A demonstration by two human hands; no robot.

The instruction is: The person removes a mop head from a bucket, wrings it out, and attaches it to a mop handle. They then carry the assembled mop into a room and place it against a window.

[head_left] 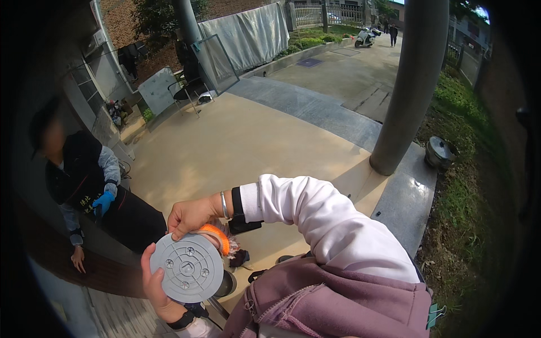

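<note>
A round grey plastic disc [189,267], ribbed in rings with several small clip-like fittings, is held up in front of me. My left hand [159,281], a dark band at its wrist, grips the disc's left edge between thumb and fingers. At the upper edge, my right hand [190,217] pinches the rim with its thumb in front; a silver bangle circles that wrist. An orange band [221,238] with pale shaggy fibres shows behind the disc, below my right wrist. The disc covers most of it, so I cannot tell whether the two are joined.
At the left is a person [84,174] in dark clothes with one blue-gloved hand. A grey pillar [408,90] stands ahead right, near a lidded metal pot [439,152]. Farther off are a chair [189,90], a framed screen [217,65] and a white scooter [365,38].
</note>
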